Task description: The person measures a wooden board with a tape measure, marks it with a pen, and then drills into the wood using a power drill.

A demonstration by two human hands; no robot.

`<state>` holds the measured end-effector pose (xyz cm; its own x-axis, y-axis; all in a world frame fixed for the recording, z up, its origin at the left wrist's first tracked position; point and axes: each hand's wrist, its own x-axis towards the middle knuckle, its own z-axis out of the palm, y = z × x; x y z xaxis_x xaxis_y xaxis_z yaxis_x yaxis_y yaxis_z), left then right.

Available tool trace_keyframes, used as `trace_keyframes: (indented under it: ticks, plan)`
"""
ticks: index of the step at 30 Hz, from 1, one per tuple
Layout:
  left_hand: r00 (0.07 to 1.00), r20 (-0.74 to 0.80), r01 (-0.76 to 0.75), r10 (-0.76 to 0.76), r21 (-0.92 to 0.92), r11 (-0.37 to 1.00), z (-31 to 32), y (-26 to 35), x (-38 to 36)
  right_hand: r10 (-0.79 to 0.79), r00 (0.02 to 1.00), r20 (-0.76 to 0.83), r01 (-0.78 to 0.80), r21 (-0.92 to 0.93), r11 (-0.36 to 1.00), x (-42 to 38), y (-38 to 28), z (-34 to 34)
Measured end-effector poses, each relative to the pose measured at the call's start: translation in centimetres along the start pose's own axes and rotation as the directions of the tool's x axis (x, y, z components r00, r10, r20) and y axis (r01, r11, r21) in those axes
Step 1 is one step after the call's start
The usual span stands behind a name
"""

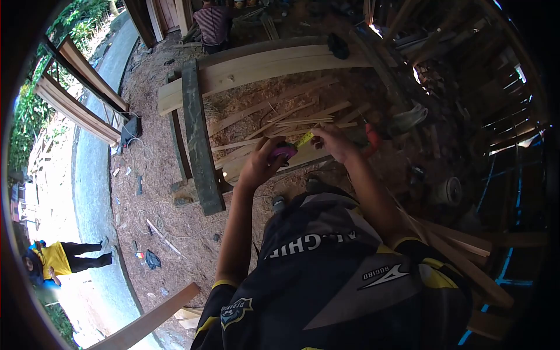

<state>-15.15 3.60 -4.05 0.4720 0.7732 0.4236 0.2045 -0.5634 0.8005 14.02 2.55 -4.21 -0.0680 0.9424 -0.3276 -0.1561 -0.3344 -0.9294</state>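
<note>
My left hand (261, 164) is wrapped round a pink and dark tape measure (284, 151) in front of my body. A short length of yellow tape blade (305, 139) runs out of the case to the right. At its far end, the fingers of my right hand (334, 142) pinch the blade. Both hands are above a wooden board (315, 156) and several thin wood strips (303, 121). Close to my right wrist lies a red-orange tool (372, 139), its kind partly hidden in shadow.
A long pale plank (262, 69) rests across a dark beam (198, 140). Wood shavings cover the ground. Someone in a striped shirt (212, 24) is at the back; another person in a yellow shirt (51, 260) is at the left. Lumber (461, 262) leans at right.
</note>
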Motion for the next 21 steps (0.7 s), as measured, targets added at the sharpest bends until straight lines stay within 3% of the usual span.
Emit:
trace_keyframes:
  ticks: [5, 10, 15, 18, 21]
  plan:
    - [0.986, 0.145, -0.088, 0.083, 0.032, 0.996, 0.2, -0.7, 1.7, -0.070, 0.982, -0.176, 0.056, -0.083, 0.995, -0.1, 0.5, -3.6]
    - [0.953, 0.299, -0.074, 0.050, 0.069, 0.995, 1.1, -0.3, 3.3, -0.075, 0.966, -0.246, 0.049, -0.109, 0.993, -0.8, 4.3, -5.9]
    - [0.924, 0.345, -0.179, 0.165, 0.009, 0.984, 4.0, -3.1, 3.7, -0.065, 0.951, -0.303, 0.024, -0.138, 0.990, -1.1, 8.7, -9.2]
    - [0.906, 0.422, -0.076, 0.044, 0.059, 0.995, 5.7, -3.5, 3.2, -0.030, 0.920, -0.390, -0.044, -0.179, 0.983, -0.4, 11.8, -11.5]
    - [0.951, 0.307, 0.026, -0.038, 0.041, 0.999, 8.1, -3.4, 2.9, -0.037, 0.870, -0.491, -0.080, -0.216, 0.973, -0.8, 13.7, -12.9]
